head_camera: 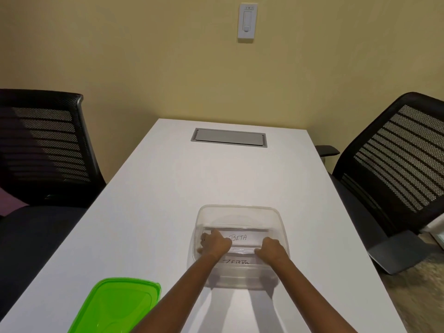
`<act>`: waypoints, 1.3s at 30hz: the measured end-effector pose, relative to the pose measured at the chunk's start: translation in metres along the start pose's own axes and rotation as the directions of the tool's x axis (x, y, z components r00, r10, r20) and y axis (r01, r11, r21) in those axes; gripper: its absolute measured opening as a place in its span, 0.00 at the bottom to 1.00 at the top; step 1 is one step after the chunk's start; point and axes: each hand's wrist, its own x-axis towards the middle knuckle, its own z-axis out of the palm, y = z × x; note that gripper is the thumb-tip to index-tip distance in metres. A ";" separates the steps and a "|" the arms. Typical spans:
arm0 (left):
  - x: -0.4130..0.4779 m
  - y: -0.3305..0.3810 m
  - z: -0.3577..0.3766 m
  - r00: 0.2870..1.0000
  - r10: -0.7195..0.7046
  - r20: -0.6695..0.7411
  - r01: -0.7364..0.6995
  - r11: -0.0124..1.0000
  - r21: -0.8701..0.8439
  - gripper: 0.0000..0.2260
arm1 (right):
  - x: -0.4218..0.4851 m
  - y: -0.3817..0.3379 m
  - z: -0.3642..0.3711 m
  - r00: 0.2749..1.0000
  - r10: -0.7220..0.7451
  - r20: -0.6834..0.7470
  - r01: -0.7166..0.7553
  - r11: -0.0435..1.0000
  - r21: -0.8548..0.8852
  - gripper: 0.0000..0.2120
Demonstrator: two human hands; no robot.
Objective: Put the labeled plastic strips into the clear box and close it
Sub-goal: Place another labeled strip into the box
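Table [168,200]: white; the box stands at its near middle.
Green lid [120,306]: off the box, at 8 o'clock from it, nearer the left hand.
Clear box [240,212]: open.
BETA strip [242,239]: inside, long axis 9-to-3.
ZEBRA strip [236,261]: inside, at 6 o'clock of BETA.
Left hand [216,243]: curled on BETA's 9 o'clock end.
Right hand [271,248]: curled on its 3 o'clock end.

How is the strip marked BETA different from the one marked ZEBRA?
The BETA strip lies farther back in the clear box, while the ZEBRA strip lies nearer the person. Both hands, left and right, rest at the BETA strip's ends; neither touches the ZEBRA strip. BETA reads fully; ZEBRA's lettering is partly cut off. Both are white, handwritten, inside the box.
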 end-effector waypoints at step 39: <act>-0.078 -0.191 -0.012 0.944 -0.003 -0.331 0.102 0.954 0.282 0.33 | -0.133 -0.080 0.105 0.684 -0.659 -0.312 0.663 0.740 -0.109 0.18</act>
